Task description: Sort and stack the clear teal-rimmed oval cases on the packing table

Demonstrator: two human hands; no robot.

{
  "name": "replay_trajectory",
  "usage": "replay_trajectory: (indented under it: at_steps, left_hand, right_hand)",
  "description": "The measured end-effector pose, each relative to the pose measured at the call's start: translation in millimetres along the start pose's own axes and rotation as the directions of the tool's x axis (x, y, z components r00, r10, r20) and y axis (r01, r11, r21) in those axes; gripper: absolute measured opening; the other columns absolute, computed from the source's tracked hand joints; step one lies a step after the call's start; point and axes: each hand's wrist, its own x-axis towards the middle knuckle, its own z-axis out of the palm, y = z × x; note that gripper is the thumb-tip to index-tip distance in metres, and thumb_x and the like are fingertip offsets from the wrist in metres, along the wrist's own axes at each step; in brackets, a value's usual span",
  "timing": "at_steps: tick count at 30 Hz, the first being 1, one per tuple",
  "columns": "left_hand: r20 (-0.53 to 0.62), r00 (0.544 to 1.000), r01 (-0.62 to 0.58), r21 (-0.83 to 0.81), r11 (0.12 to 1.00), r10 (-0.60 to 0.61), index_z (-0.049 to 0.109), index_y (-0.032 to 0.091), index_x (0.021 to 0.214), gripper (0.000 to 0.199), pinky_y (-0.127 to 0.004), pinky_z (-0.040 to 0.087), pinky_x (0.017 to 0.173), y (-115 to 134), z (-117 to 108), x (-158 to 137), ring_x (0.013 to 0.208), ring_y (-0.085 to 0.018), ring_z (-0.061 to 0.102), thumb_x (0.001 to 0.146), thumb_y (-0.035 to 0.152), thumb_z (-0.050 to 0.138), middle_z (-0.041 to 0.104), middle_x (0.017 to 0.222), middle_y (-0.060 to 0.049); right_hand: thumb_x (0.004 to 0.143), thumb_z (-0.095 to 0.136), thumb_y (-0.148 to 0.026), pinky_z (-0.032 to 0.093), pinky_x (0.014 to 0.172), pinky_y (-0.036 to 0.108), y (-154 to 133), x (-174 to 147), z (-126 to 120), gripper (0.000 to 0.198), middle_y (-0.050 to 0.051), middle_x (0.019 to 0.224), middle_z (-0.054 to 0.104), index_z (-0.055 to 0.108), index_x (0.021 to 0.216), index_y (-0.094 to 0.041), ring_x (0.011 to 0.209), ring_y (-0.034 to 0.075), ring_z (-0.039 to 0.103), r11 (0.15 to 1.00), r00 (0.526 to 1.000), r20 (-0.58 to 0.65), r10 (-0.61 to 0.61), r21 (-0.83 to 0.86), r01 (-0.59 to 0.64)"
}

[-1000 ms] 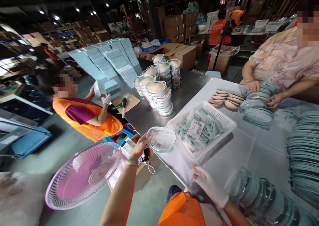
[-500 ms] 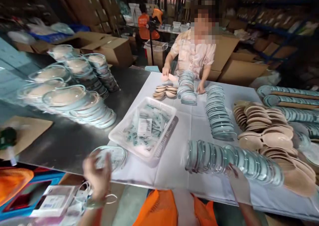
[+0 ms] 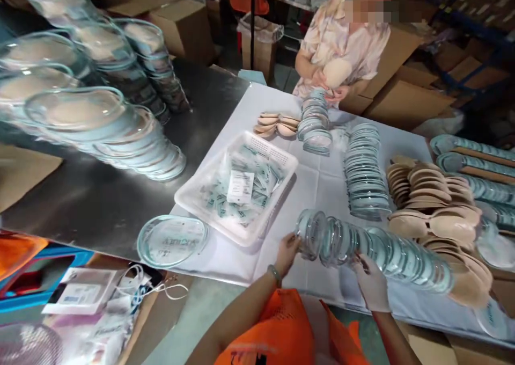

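A long row of clear plastic cases (image 3: 386, 252) with pale green rims stands on edge along the near side of the white-covered table. At its left end, my left hand (image 3: 286, 255) pinches the rim of the end case (image 3: 310, 233). My right hand (image 3: 372, 284), in a white glove, has its fingers closed on the lower edge of a case farther along the row; the fingertips are partly hidden. A flat oval case (image 3: 173, 241) with printing lies at the table's left corner. Beside it sits a white plastic basket (image 3: 193, 206) full of small printed sachets (image 3: 241, 187).
Beige bra cups (image 3: 438, 223) are stacked at right. Another row of cases (image 3: 366, 172) runs toward the far side. Tall piles of filled cases (image 3: 80, 115) stand on the dark table at left. Opposite, a person (image 3: 341, 48) holds a beige cup.
My left hand has moved right from above the flat oval case to the row's left end and closed on a case. The person opposite has lifted a beige cup. The view has tilted down.
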Motion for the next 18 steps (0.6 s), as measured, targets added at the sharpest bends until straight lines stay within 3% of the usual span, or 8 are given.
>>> replay_trajectory:
  at_steps: [3, 7, 11, 13, 15, 18]
  left_hand:
    - [-0.115, 0.993, 0.025, -0.067, 0.997, -0.033, 0.068, 0.017, 0.088, 0.057, -0.027, 0.047, 0.061, 7.1, -23.1, -4.5, 0.069, -0.017, 0.062, 0.077, 0.073, 0.073, 0.068, 0.074, -0.004]
    - [-0.146, 0.988, 0.048, -0.055, 0.997, -0.056, 0.064, 0.018, 0.081, 0.063, -0.025, 0.049, 0.060, 28.0, -43.8, -14.1, 0.063, -0.013, 0.060, 0.069, 0.079, 0.077, 0.066, 0.071, -0.001]
    - [-0.147, 0.989, 0.009, 0.073, 0.997, 0.001, 0.065, 0.018, 0.079, 0.061, -0.032, 0.056, 0.062, 44.2, -53.4, -25.9, 0.060, -0.017, 0.064, 0.077, 0.079, 0.069, 0.068, 0.069, -0.004]
    - [-0.142, 0.986, -0.058, 0.181, 0.982, 0.085, 0.071, 0.018, 0.084, 0.055, -0.036, 0.059, 0.066, 46.6, -48.0, -34.5, 0.067, -0.021, 0.069, 0.085, 0.073, 0.067, 0.074, 0.075, -0.008]
    - [-0.105, 0.974, -0.161, 0.307, 0.938, 0.201, 0.078, 0.018, 0.096, 0.045, -0.043, 0.061, 0.081, 44.3, -34.6, -45.6, 0.085, -0.027, 0.074, 0.087, 0.062, 0.072, 0.080, 0.095, -0.014]
    - [0.030, 0.919, -0.353, 0.500, 0.790, 0.392, 0.080, 0.025, 0.114, 0.031, -0.058, 0.054, 0.108, 33.0, -8.9, -60.6, 0.112, -0.034, 0.072, 0.089, 0.042, 0.076, 0.079, 0.127, -0.014]
  right_hand:
    - [0.071, 0.046, -0.069, 0.048, 0.085, 0.041, -3.1, -3.8, 3.7, 0.060, 0.017, 0.106, 0.075, 0.070, 0.093, -0.018, 0.096, 0.032, 0.067, 0.999, 0.999, -0.010, -0.036, 0.008, 0.036]
    - [0.076, 0.048, -0.064, 0.047, 0.082, 0.041, -15.3, -2.1, 16.4, 0.050, 0.013, 0.094, 0.073, 0.070, 0.087, -0.020, 0.084, 0.027, 0.062, 0.991, 0.995, -0.021, -0.101, 0.088, 0.103]
    - [0.074, 0.054, -0.060, 0.047, 0.092, 0.047, -21.1, -6.8, 26.3, 0.048, 0.016, 0.097, 0.073, 0.070, 0.092, -0.018, 0.092, 0.030, 0.064, 0.969, 0.997, -0.014, -0.069, 0.237, 0.071]
    - [0.072, 0.060, -0.063, 0.051, 0.093, 0.047, -27.3, -14.0, 36.9, 0.059, 0.017, 0.107, 0.074, 0.068, 0.108, -0.018, 0.098, 0.031, 0.067, 0.951, 0.997, 0.060, -0.053, 0.309, 0.032]
    - [0.073, 0.066, -0.069, 0.056, 0.093, 0.045, -36.4, -23.1, 53.0, 0.073, 0.018, 0.128, 0.071, 0.059, 0.126, -0.020, 0.109, 0.030, 0.070, 0.864, 0.972, 0.231, -0.051, 0.499, -0.073]
    - [0.067, 0.075, -0.080, 0.059, 0.095, 0.044, -46.2, -35.6, 78.6, 0.084, 0.019, 0.143, 0.064, 0.052, 0.125, -0.025, 0.120, 0.031, 0.069, 0.556, 0.882, 0.470, -0.012, 0.737, -0.385]
